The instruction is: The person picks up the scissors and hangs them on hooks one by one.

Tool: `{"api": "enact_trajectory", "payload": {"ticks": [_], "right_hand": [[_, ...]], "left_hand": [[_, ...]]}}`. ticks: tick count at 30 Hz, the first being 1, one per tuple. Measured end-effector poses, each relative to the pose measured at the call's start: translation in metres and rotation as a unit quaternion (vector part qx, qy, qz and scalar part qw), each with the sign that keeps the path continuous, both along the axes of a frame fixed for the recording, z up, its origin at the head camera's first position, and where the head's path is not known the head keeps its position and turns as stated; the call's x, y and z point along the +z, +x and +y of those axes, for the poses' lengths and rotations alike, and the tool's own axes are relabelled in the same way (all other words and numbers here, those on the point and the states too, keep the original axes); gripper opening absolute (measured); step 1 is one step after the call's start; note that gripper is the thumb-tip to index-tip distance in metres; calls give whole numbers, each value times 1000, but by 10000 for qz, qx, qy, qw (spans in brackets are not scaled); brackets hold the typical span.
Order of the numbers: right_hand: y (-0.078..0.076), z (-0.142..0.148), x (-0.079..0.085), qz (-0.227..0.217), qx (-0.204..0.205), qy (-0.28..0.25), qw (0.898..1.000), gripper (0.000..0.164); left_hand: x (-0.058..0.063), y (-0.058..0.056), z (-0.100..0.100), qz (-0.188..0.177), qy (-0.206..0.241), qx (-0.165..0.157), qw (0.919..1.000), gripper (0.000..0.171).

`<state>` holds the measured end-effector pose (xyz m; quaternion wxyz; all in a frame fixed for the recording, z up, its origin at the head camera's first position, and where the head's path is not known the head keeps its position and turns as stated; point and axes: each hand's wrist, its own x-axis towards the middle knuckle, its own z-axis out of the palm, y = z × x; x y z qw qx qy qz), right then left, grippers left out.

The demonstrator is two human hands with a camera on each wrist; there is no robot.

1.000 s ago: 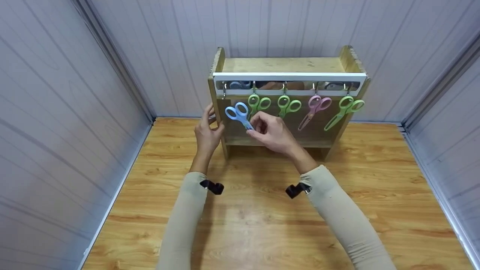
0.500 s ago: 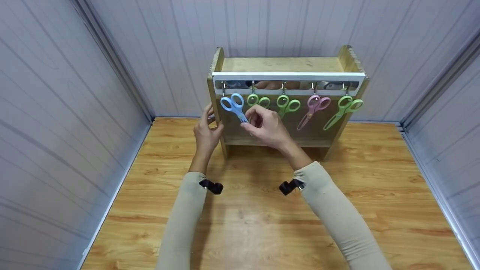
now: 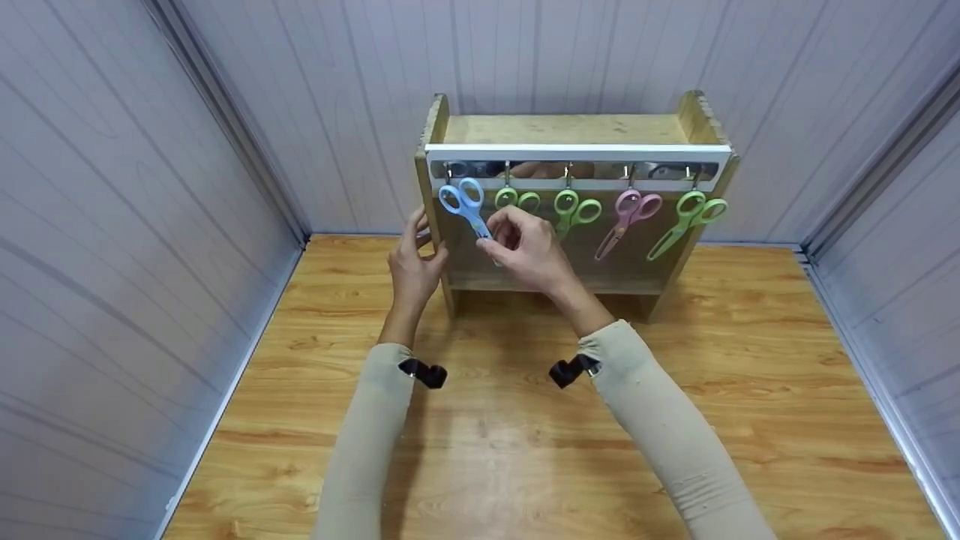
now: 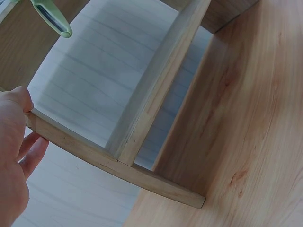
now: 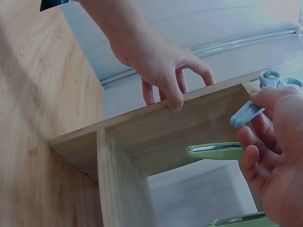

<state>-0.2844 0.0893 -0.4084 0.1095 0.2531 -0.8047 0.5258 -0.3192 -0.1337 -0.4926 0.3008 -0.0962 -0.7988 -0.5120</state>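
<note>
My right hand pinches a pair of light blue scissors by the blade end, handles up. One finger loop overlaps the leftmost hook of the white rail in the head view. The right wrist view shows the blue blade part between thumb and fingers. My left hand grips the left side panel of a wooden shelf, thumb inside and fingers outside. Green scissors, pink scissors and more green scissors hang from hooks; another green pair is partly hidden by my right hand.
The wooden shelf stands on a wood-grain surface, close to the back wall. Panelled walls rise on both sides. A mirror-like strip runs along the rail behind the hooks. Green blades hang close to my right fingers.
My right hand has moved left and up with the blue scissors, bringing their loops from below the rail to the leftmost hook. The left hand stays on the panel.
</note>
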Motion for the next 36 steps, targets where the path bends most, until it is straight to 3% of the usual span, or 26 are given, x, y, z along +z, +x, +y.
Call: {"api": "enact_trajectory", "payload": {"ticks": [18,36], "right_hand": [[2,-2,-8,78,-299,143,9994,19],[-4,-19,-17,-29,-693,753,9947,23]], "left_hand": [[0,0,0,-89,-53,1,9999,61],[-2,-1,-1,102,-2,-66,9999,60]]}}
